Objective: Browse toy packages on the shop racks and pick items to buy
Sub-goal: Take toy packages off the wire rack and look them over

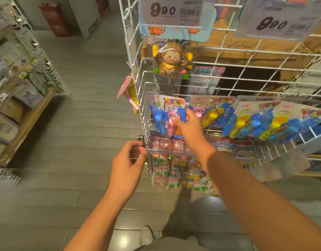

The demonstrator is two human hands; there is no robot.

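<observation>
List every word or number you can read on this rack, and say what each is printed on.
"990": left price tag clipped above the monkey toy package.
"990": right price tag on the wire rack; its first digit is blurred.
Barcodes and small print on both tags: too small to read.
Header print on the blue toy cards: too blurred to read.

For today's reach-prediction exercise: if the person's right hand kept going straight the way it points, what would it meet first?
The right hand already reaches the leftmost bubble-wand blister card on the white wire rack. Going on, it would press the pink wand's blister first; depth is uncertain.
</observation>
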